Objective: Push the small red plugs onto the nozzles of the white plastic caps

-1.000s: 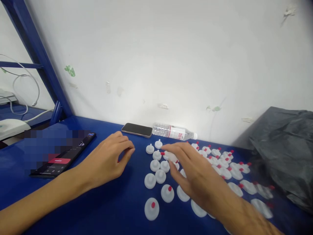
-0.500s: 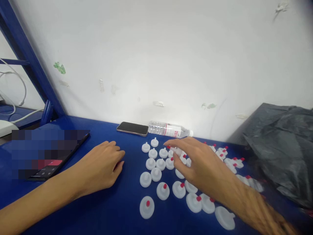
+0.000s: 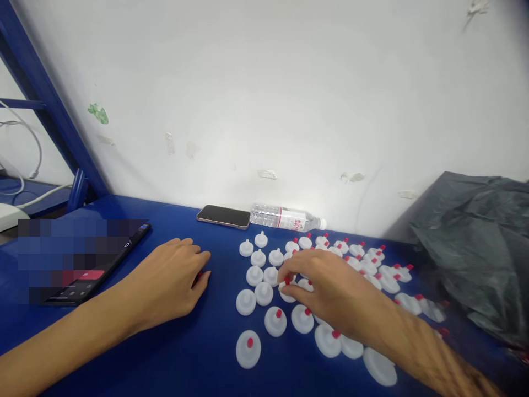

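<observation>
Many white round nozzle lids lie on the blue table, a number of them with red tip caps on their spouts. My right hand (image 3: 316, 281) reaches in among them, thumb and fingertips closed around the red-tipped spout of one white nozzle lid (image 3: 288, 293). That lid is partly covered by the fingers. On the left, my left hand (image 3: 176, 275) rests on the table with its fingers curled. A bit of red, like a tip cap (image 3: 200, 274), shows between its thumb and fingers. Bare-spouted lids (image 3: 255, 275) stand between the two hands.
A phone (image 3: 223, 216) and a clear water bottle (image 3: 285, 217) lie along the wall. A tablet-like dark device (image 3: 119, 259), partly blurred out, is at the left. A dark plastic bag (image 3: 475, 248) fills the right side. Blue frame posts (image 3: 61, 105) rise at the left.
My right hand has come down and slightly nearer me, from above the middle lids to the one it pinches. Several red-capped lids behind it are uncovered. My left hand stays in place.
</observation>
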A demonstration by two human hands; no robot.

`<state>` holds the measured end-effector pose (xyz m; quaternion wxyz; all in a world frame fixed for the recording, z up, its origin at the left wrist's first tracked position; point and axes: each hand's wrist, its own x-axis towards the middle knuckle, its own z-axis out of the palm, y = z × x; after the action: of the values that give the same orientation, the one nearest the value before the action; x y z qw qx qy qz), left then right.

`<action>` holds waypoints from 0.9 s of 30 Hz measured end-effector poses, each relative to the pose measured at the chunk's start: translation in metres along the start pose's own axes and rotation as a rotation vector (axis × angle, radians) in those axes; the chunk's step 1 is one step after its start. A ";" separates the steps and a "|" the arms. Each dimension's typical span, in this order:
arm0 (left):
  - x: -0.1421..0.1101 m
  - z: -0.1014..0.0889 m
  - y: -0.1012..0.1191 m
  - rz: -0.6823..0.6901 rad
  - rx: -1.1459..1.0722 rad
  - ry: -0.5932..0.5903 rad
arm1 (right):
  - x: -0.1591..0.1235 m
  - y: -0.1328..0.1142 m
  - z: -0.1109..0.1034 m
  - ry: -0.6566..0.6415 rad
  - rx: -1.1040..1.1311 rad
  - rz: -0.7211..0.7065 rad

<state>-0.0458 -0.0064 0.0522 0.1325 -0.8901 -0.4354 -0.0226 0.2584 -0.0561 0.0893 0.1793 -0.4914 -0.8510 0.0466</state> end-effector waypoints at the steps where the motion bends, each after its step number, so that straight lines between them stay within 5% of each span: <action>1: 0.000 0.000 0.000 -0.001 -0.003 -0.008 | 0.000 -0.001 0.001 -0.006 -0.005 0.004; 7: 0.000 0.004 0.001 0.014 -0.023 -0.013 | 0.000 -0.001 0.003 -0.037 -0.038 0.032; 14: 0.001 0.004 0.002 0.008 -0.176 0.129 | 0.001 0.004 0.002 0.111 -0.120 -0.042; 21: 0.003 0.006 0.008 0.027 -0.485 0.312 | 0.002 0.016 0.024 -0.159 -0.207 0.019; 27: 0.005 0.003 0.011 0.015 -0.723 0.406 | 0.001 0.011 0.019 0.076 -0.104 -0.071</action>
<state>-0.0347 -0.0083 0.0481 -0.1052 -0.8599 -0.3580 -0.3483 0.2601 -0.0477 0.0689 0.1871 -0.4708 -0.8619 -0.0229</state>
